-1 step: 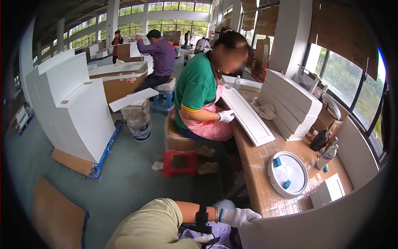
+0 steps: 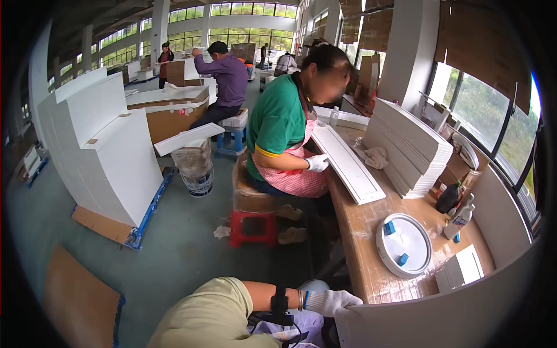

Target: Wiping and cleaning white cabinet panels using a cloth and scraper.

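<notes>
My left hand, in a white glove with a dark band at the wrist, grips the left edge of a large white panel that fills the lower right corner. My right hand is out of sight. Beyond the panel, on the wooden workbench, lies a round white disc with two blue blocks on it. Further along, a co-worker in a green shirt and pink apron sits with a gloved hand on a long white panel.
A tall stack of white panels, bottles and a small white box crowd the bench by the windows. To the left stand big white slabs, a wrapped bucket and floor cardboard. Other people work at the back.
</notes>
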{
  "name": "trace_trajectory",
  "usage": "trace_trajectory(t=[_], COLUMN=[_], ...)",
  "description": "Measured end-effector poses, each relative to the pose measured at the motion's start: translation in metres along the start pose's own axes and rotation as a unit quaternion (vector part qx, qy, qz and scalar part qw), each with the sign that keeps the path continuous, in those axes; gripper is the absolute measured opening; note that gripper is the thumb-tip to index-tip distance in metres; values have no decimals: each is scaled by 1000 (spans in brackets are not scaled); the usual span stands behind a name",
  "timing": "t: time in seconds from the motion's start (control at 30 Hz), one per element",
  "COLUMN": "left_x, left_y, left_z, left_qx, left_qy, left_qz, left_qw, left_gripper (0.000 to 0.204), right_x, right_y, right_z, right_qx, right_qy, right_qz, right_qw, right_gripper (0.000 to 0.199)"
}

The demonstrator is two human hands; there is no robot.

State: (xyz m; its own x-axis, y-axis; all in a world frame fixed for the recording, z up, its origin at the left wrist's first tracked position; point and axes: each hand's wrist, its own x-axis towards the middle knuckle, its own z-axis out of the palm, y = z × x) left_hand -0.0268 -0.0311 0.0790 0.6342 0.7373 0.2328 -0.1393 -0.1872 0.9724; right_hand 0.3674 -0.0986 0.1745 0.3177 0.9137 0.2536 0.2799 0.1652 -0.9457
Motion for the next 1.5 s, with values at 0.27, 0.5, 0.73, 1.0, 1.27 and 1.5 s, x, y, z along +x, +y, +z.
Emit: trace_trajectory(t=[0.27, 0.5, 0.73, 1.0, 1.27, 1.5], left_x=[-46, -19, 26, 32, 29, 43], left_y=[24, 40, 89, 54, 61, 69], left_z=[-28, -34, 19, 43, 42, 27], left_qx=[311, 296, 126, -77, -192, -164], left_qy=[-31, 147, 70, -7, 48, 132], left_qz=[-143, 7, 69, -14, -36, 1], left_qw=[939, 944, 987, 997, 980, 978], left_gripper=[34, 54, 52, 33, 43, 49], right_x=[11, 12, 6, -2, -5, -11], right_y=[4, 8, 12, 18, 27, 55], right_z=[16, 13, 7, -8, -21, -60], right_qx=[6, 12, 36, 59, 96, 229], right_qy=[-28, -23, -6, 22, 39, 33], right_qz=[11, 20, 24, 29, 51, 88], right_qw=[1000, 999, 999, 998, 993, 969], right_gripper=[32, 35, 38, 42, 45, 49])
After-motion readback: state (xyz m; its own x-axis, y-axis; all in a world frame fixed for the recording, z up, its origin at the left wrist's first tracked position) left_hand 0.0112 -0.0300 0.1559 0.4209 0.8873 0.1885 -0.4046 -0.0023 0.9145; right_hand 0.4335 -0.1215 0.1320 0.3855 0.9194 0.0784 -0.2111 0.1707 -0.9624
